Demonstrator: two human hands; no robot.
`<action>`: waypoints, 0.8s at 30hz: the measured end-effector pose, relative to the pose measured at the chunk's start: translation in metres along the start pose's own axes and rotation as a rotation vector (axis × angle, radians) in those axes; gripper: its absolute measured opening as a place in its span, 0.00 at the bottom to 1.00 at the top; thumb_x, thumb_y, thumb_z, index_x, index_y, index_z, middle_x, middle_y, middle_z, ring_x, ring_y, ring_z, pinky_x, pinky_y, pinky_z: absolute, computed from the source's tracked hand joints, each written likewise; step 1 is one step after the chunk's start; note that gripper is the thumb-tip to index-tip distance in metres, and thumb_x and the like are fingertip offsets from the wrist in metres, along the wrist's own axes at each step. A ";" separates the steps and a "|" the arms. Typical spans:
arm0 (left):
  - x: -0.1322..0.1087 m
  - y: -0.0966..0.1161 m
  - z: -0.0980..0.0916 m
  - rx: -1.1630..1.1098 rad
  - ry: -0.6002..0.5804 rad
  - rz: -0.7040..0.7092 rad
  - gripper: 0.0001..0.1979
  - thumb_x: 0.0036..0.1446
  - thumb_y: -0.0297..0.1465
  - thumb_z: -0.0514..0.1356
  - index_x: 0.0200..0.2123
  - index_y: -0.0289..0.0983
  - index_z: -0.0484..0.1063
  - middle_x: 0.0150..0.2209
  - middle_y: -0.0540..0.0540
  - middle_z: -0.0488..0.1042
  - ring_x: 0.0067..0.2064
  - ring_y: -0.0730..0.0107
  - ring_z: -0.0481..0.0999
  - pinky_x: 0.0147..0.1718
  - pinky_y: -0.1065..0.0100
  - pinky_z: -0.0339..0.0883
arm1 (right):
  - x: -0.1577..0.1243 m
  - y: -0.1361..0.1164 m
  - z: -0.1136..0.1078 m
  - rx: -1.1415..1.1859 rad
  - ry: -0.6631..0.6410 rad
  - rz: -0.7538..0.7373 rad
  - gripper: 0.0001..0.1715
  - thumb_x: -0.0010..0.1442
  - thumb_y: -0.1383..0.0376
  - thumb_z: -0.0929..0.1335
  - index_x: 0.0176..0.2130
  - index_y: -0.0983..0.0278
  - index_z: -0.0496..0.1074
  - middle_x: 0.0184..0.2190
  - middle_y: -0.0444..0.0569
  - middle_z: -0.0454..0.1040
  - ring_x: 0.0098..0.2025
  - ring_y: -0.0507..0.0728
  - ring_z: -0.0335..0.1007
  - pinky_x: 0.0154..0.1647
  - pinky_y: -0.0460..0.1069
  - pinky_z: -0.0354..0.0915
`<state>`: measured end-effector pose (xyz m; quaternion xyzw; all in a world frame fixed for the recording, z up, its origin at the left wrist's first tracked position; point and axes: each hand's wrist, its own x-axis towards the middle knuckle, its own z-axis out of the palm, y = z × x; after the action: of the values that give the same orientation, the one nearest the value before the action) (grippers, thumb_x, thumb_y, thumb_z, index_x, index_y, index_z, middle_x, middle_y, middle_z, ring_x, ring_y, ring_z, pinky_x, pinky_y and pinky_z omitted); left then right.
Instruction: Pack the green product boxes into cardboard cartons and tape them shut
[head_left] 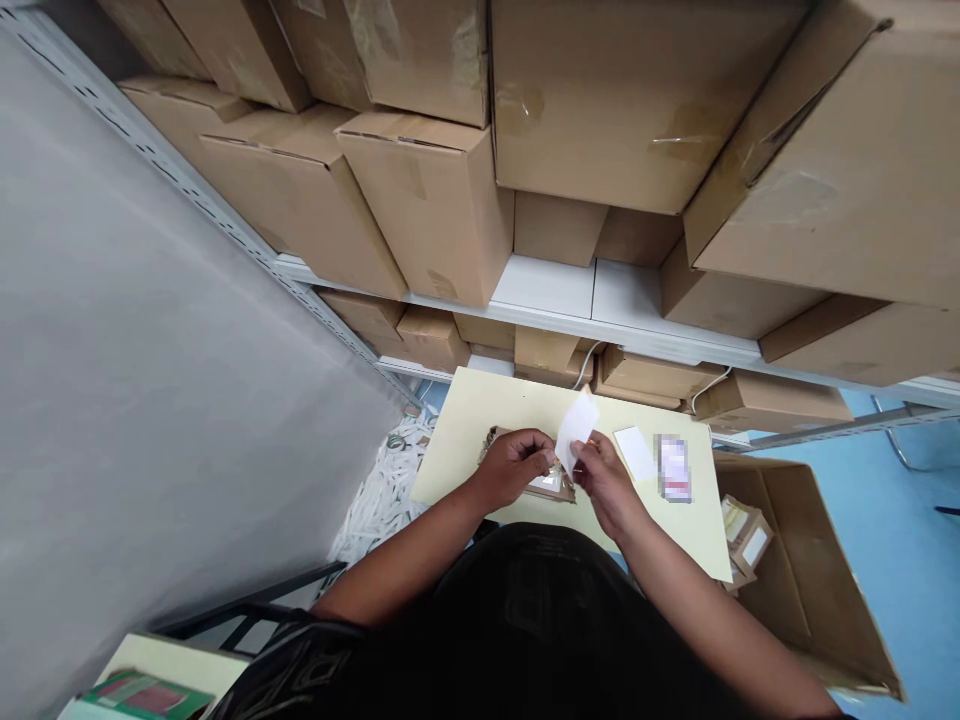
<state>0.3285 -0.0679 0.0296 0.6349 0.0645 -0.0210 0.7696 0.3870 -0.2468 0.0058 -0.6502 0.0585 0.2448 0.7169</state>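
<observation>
Above the pale yellow table [480, 400], my right hand [604, 480] is closed on a white slip of paper [576, 430], which stands up between its fingers. My left hand [514, 468] is closed just to the left of the slip, thumb and fingertips pressed together near its lower edge; what they pinch, if anything, is too small to make out. Under both hands lies a small brown package [551, 487] with a white label and clear wrapping, partly covered by my left hand.
A flat white paper [634, 453] and a blurred item [674, 468] lie on the table's right side. An open carton [817, 560] holding small boxes stands to the right. Shelves of cardboard boxes [424, 200] rise behind; paper strips [382, 490] fill the floor at left.
</observation>
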 end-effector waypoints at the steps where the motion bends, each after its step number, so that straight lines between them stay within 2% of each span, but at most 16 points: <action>1: 0.000 -0.003 0.000 0.015 0.041 -0.004 0.12 0.59 0.39 0.65 0.31 0.36 0.73 0.28 0.50 0.73 0.30 0.73 0.72 0.33 0.70 0.67 | 0.001 0.002 -0.003 -0.082 0.105 -0.105 0.27 0.56 0.51 0.75 0.51 0.57 0.70 0.37 0.44 0.75 0.33 0.55 0.72 0.35 0.51 0.72; 2: 0.000 -0.005 0.000 0.034 0.072 -0.005 0.11 0.59 0.38 0.64 0.31 0.36 0.73 0.28 0.51 0.72 0.30 0.73 0.72 0.33 0.70 0.67 | 0.001 0.003 -0.006 -0.167 0.170 -0.218 0.28 0.56 0.52 0.75 0.52 0.56 0.69 0.39 0.44 0.75 0.36 0.56 0.73 0.39 0.52 0.72; 3: 0.000 -0.008 0.001 0.059 0.091 -0.002 0.10 0.59 0.38 0.64 0.32 0.36 0.74 0.28 0.51 0.72 0.30 0.73 0.72 0.33 0.70 0.67 | 0.000 0.002 -0.007 -0.250 0.167 -0.316 0.27 0.57 0.52 0.74 0.53 0.56 0.70 0.41 0.46 0.75 0.39 0.56 0.74 0.43 0.53 0.72; 5: -0.001 -0.013 0.003 0.129 0.103 0.016 0.10 0.60 0.37 0.62 0.32 0.37 0.74 0.27 0.52 0.72 0.30 0.72 0.72 0.33 0.70 0.66 | -0.004 0.000 -0.004 -0.366 -0.008 -0.419 0.20 0.60 0.52 0.72 0.49 0.58 0.74 0.42 0.49 0.76 0.43 0.58 0.74 0.48 0.54 0.71; 7: -0.003 -0.017 0.006 0.202 0.111 0.038 0.10 0.60 0.37 0.61 0.31 0.37 0.74 0.27 0.52 0.72 0.31 0.72 0.71 0.34 0.70 0.65 | -0.007 -0.002 0.004 -0.398 -0.191 -0.408 0.16 0.63 0.52 0.70 0.43 0.60 0.77 0.38 0.49 0.78 0.41 0.59 0.75 0.45 0.53 0.71; 8: -0.004 -0.019 0.007 0.229 0.121 0.041 0.10 0.60 0.36 0.61 0.30 0.37 0.73 0.27 0.52 0.72 0.31 0.72 0.71 0.34 0.70 0.65 | -0.008 -0.002 0.009 -0.396 -0.226 -0.387 0.15 0.63 0.52 0.70 0.41 0.60 0.78 0.35 0.48 0.79 0.39 0.58 0.75 0.43 0.53 0.70; 11: -0.009 -0.026 0.007 0.266 0.158 0.029 0.09 0.60 0.35 0.59 0.29 0.37 0.73 0.26 0.52 0.73 0.31 0.71 0.71 0.33 0.70 0.64 | -0.007 0.003 0.021 -0.403 -0.173 -0.344 0.16 0.64 0.52 0.68 0.35 0.61 0.78 0.29 0.46 0.78 0.33 0.56 0.72 0.37 0.50 0.68; 14: -0.017 -0.036 -0.005 0.299 0.226 0.009 0.07 0.56 0.33 0.59 0.28 0.38 0.71 0.26 0.53 0.71 0.30 0.72 0.69 0.32 0.71 0.62 | -0.002 0.009 0.024 -0.416 -0.127 -0.270 0.19 0.64 0.52 0.67 0.30 0.61 0.76 0.25 0.44 0.75 0.30 0.55 0.70 0.34 0.49 0.64; 16: -0.027 -0.045 -0.025 0.339 0.299 -0.016 0.05 0.53 0.32 0.58 0.27 0.38 0.69 0.25 0.53 0.69 0.30 0.72 0.67 0.31 0.71 0.60 | 0.003 0.013 0.023 -0.389 -0.101 -0.206 0.19 0.64 0.51 0.67 0.30 0.61 0.75 0.23 0.43 0.74 0.28 0.55 0.69 0.32 0.48 0.63; 18: -0.041 -0.057 -0.054 0.400 0.384 -0.057 0.05 0.51 0.32 0.57 0.26 0.38 0.69 0.25 0.53 0.68 0.30 0.71 0.67 0.31 0.71 0.59 | 0.008 0.016 0.021 -0.379 -0.071 -0.171 0.19 0.63 0.50 0.68 0.30 0.61 0.75 0.21 0.42 0.73 0.26 0.54 0.68 0.31 0.48 0.63; 20: -0.060 -0.070 -0.091 0.483 0.470 -0.118 0.04 0.50 0.32 0.56 0.26 0.39 0.68 0.24 0.53 0.68 0.30 0.70 0.67 0.31 0.71 0.59 | 0.013 0.018 0.018 -0.405 -0.054 -0.165 0.19 0.62 0.50 0.68 0.30 0.61 0.75 0.20 0.42 0.72 0.25 0.54 0.67 0.30 0.48 0.62; 24: -0.102 -0.094 -0.170 0.653 0.559 -0.292 0.06 0.51 0.34 0.55 0.25 0.39 0.68 0.24 0.52 0.69 0.30 0.68 0.70 0.31 0.70 0.60 | 0.018 0.024 0.014 -0.505 -0.102 -0.107 0.21 0.62 0.46 0.68 0.32 0.61 0.76 0.17 0.41 0.71 0.22 0.54 0.65 0.26 0.47 0.61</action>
<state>0.2047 0.0760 -0.0804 0.8099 0.3485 0.0236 0.4713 0.3891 -0.2280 -0.0206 -0.7973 -0.0752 0.2460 0.5460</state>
